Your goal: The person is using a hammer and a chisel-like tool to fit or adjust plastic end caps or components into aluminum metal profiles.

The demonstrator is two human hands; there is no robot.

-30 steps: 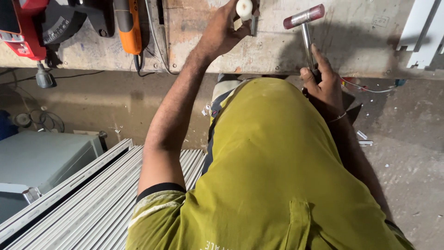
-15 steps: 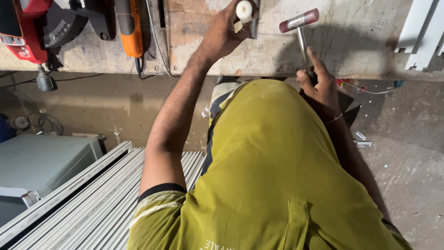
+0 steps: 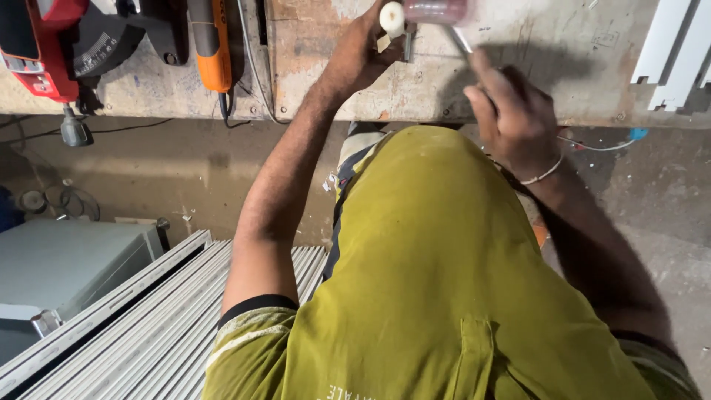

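Our left hand [image 3: 363, 52] pinches a small white plastic cylinder [image 3: 392, 18] upright on the worn wooden workbench [image 3: 563, 81]. Our right hand [image 3: 515, 118] is wrapped tight around the metal handle of a pink-headed mallet [image 3: 437, 10], its blurred head just beside the cylinder.

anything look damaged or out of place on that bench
The wooden bench top is worn, with scratches and stains. The left hand steadies a small white cylindrical piece on a metal part at the far edge, while the right hand holds a blurred pink-headed mallet beside it. Nothing looks spilled or broken.
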